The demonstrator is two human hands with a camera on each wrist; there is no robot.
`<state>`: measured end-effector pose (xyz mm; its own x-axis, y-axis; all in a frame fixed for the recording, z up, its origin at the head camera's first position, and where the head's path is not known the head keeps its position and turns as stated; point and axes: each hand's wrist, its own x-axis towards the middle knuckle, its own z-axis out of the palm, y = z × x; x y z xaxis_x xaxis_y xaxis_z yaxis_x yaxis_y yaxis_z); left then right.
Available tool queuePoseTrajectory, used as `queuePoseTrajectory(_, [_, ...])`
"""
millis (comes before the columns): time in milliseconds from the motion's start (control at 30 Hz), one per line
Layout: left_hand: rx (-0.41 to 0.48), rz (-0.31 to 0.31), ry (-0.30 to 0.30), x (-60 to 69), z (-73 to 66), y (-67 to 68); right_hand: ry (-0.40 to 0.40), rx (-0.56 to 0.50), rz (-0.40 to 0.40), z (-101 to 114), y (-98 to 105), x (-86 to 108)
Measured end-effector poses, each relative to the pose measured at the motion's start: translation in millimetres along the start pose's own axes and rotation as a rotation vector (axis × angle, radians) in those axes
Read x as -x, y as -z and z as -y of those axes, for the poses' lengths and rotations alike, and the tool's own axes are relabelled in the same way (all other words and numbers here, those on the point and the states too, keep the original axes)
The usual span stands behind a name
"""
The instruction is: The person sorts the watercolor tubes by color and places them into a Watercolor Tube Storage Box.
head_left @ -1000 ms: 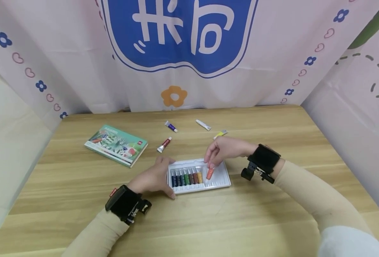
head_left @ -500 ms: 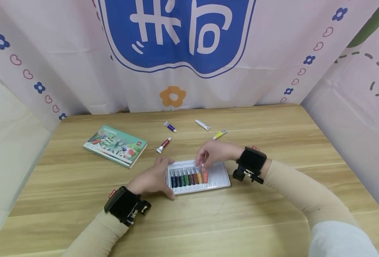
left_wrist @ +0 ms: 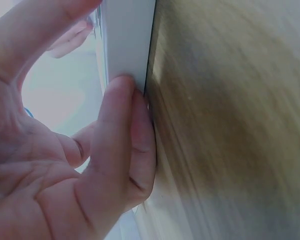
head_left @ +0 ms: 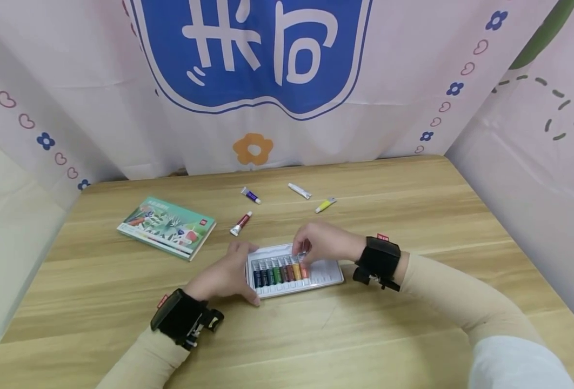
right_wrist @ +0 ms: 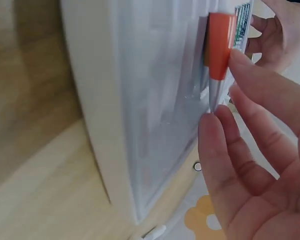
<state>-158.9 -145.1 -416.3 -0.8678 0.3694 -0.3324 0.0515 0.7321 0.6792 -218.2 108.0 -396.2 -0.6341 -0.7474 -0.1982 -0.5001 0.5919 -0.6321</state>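
I saw how the left hand [head_left: 225, 274] gripped the white tray [head_left: 327, 274], probably so it would not slide, while the right hand [head_left: 325, 242] pinched with its fingers [right_wrist: 267, 90] the orange tube [right_wrist: 221, 45] inside it, beside the yellow tube [head_left: 296, 272]

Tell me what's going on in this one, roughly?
A person's right hand pinches an orange paint tube beside the row of tubes in a white tray, while the left hand holds the tray's left end. Whether the orange one is fully seated isn't clear. Beyond the tray, purple, dark red, white and yellow tubes lie loose on the table.
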Motion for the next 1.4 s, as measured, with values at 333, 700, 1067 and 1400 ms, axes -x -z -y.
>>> queuePoseTrajectory(333, [-0.012,-0.002,-0.011,1.6,0.7,-1.6,0.026,-0.049,-0.061,-5,-7,12.4])
queuePoseTrajectory(700, [-0.016,0.010,-0.001,1.1,-0.1,0.7,0.103,0.051,-0.158,-7,-9,30.2])
queuePoseTrajectory(1067, [-0.023,0.010,0.006,0.5,0.7,0.8,0.144,0.146,-0.131,-5,-19,31.6])
queuePoseTrajectory(1400, [-0.016,0.015,0.009,-0.1,1.1,-0.2,0.086,0.157,-0.065,5,-14,27.8])
